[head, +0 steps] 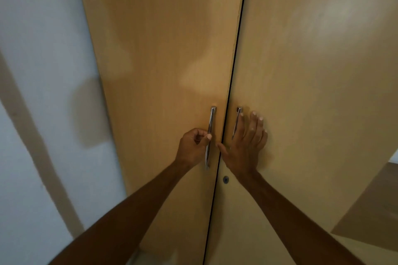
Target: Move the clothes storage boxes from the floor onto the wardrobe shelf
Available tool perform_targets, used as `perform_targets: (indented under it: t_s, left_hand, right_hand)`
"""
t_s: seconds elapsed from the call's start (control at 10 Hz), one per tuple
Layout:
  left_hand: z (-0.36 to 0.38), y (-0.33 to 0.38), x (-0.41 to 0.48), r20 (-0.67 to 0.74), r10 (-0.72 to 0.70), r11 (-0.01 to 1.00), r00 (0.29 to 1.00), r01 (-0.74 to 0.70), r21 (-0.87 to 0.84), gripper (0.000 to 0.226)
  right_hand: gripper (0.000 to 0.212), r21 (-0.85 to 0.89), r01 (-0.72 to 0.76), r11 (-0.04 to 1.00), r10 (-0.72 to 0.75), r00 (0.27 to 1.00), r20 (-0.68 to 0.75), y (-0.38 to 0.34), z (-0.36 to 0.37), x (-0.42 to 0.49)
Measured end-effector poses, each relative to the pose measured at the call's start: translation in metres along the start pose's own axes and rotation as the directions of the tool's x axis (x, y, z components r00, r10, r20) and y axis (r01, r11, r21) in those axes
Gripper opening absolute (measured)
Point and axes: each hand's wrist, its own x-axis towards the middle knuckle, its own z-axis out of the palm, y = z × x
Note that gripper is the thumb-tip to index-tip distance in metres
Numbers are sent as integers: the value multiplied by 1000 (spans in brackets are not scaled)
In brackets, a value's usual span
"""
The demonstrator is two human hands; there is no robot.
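A tall wooden wardrobe fills the view, its two doors closed with a dark seam between them. My left hand (192,146) curls round the metal bar handle (210,133) of the left door (163,49). My right hand (247,144) lies flat with straight fingers on the right door (312,71), partly covering that door's handle (237,118). A small round keyhole (225,179) sits on the right door below my right hand. No storage boxes are in view.
A pale wall (38,71) runs along the left of the wardrobe. At the lower right a brown panel or cardboard surface (374,206) shows beside the wardrobe. The floor is hidden.
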Motion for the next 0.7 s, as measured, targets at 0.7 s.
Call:
perform_targets:
  t_s: [0.7]
  left_hand:
    - [-8,-1,-19,-141,52,874,989,23,485,17]
  right_hand:
    - [101,256,25,966,-39,998,49,17,7,4]
